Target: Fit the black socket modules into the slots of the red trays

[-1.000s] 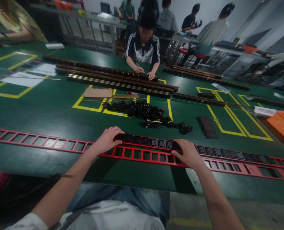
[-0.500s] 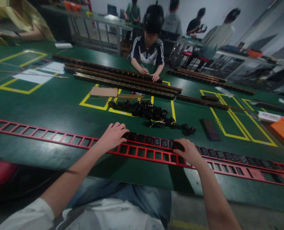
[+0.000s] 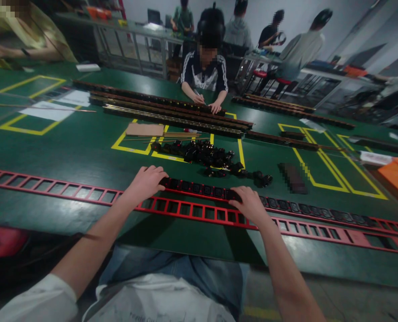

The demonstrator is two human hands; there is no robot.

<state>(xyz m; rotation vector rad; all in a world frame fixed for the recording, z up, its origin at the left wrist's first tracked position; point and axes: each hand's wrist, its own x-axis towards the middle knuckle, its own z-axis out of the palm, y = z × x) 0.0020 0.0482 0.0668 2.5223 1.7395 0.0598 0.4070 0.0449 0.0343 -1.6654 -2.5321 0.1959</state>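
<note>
A green desk [image 3: 67, 150] fills most of the view, and across its near half a long red slotted frame [image 3: 203, 211] slants from the left edge to the lower right. Just beyond it, from the centre toward the right edge, lies a red rail [image 3: 199, 194] set with black sockets. Long dark bars [image 3: 172, 114] lie in rows at upper centre, where a person [image 3: 205, 69] across from us is bent over them. A loose heap of black parts [image 3: 208, 154] sits mid-frame. At centre left, the left hand [image 3: 150, 181] has its fingers curled partway round the rail's end; right of centre, the right hand [image 3: 249, 203] grips the same rail likewise, fingertips partly hidden. A cardboard piece [image 3: 145, 129] lies above the heap, to its left.
</note>
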